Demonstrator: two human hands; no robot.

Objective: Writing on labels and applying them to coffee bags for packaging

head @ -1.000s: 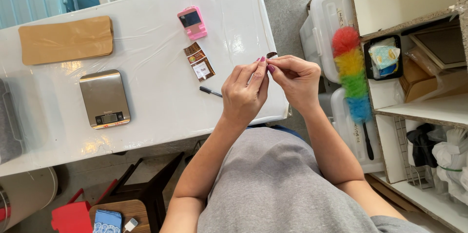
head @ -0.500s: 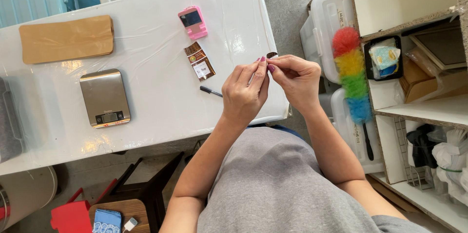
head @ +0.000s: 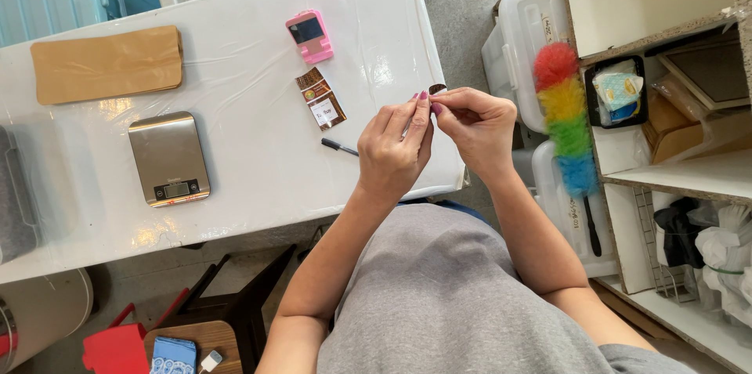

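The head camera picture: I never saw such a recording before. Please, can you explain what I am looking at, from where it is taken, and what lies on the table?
No machine here: a person wears a camera on the head, looking down at their own two hands. The left hand and right hand meet above the table's near edge, pinching something small and dark; what it is cannot be told. On the white table lie a brown envelope, a kitchen scale, a pink device, a small brown packet and a pen. A rainbow duster rests beside the shelves.

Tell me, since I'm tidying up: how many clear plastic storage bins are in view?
2: one lidded bin on the floor beside the table's right end, another nearer the person, under the rainbow duster. Others may be hidden.
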